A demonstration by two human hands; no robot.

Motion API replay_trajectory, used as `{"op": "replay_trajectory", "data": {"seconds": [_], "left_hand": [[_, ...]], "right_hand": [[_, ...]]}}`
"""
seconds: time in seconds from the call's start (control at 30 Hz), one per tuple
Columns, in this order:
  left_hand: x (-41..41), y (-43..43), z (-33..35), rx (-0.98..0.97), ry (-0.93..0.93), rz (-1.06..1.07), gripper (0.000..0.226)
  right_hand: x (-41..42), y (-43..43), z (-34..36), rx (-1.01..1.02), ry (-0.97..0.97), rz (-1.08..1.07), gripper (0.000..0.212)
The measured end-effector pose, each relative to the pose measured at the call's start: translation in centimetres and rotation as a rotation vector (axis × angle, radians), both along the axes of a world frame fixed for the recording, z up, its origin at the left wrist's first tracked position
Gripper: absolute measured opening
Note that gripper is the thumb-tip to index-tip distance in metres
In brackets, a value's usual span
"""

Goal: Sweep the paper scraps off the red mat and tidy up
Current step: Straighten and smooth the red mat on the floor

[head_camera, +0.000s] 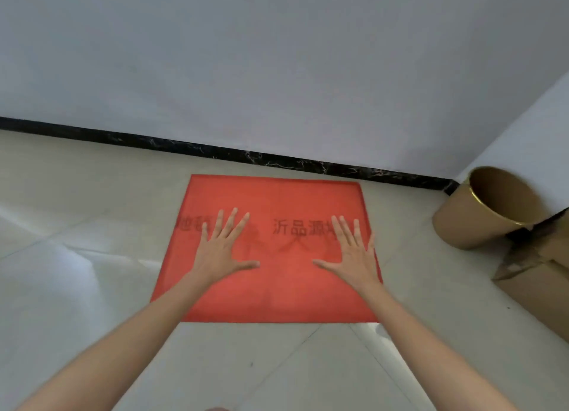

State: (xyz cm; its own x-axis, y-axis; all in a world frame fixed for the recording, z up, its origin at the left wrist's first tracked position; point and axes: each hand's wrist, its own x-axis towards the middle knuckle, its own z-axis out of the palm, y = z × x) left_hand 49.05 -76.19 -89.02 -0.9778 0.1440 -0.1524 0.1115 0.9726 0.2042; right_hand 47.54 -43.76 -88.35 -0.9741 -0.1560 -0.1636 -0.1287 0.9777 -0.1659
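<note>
A red mat [277, 293] with dark printed characters lies flat on the tiled floor near the wall. My left hand [223, 250] is spread out, palm down, over the mat's left half. Over the right half my right hand [354, 253] is spread the same way, fingers apart. Neither hand holds anything. I see no paper scraps on the mat's visible surface.
A tan round bin [480, 213] with a gold rim leans tilted in the right corner. Beside it on the right is a brown cardboard box [542, 287]. A black marble skirting [215, 149] runs along the pale wall behind the mat. Pale floor tiles surround the mat.
</note>
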Motion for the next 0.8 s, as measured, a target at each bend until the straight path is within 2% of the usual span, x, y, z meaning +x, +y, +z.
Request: {"op": "replay_trajectory", "data": {"seconds": [0.17, 0.33, 0.47, 0.6, 0.7, 0.8], "left_hand": [[-0.6, -2.7, -15.3, -0.014, -0.102, 0.085, 0.124], [0.1, -8.6, -24.1, -0.020, -0.245, 0.362, 0.123], [1.2, -10.7, -27.7, 0.070, -0.221, 0.530, 0.116], [1.1, -11.4, -28.3, 0.124, -0.163, 0.592, 0.117], [1.4, -13.1, -28.6, 0.162, -0.117, 0.766, 0.121], [1.4, -14.4, -28.9, 0.207, -0.067, 0.894, 0.124]], "right_hand": [[-0.4, 1.0, -15.7, -0.045, -0.041, -0.182, 0.127], [-1.4, 4.4, -24.3, -0.023, -0.245, -0.375, 0.141], [-1.3, 7.0, -27.5, -0.116, -0.309, -0.480, 0.144], [-1.2, 10.3, -28.0, -0.127, -0.262, -0.628, 0.139], [-0.6, 12.8, -28.7, -0.184, -0.172, -0.755, 0.149], [-0.9, 12.5, -28.3, -0.235, -0.144, -0.787, 0.146]]}}
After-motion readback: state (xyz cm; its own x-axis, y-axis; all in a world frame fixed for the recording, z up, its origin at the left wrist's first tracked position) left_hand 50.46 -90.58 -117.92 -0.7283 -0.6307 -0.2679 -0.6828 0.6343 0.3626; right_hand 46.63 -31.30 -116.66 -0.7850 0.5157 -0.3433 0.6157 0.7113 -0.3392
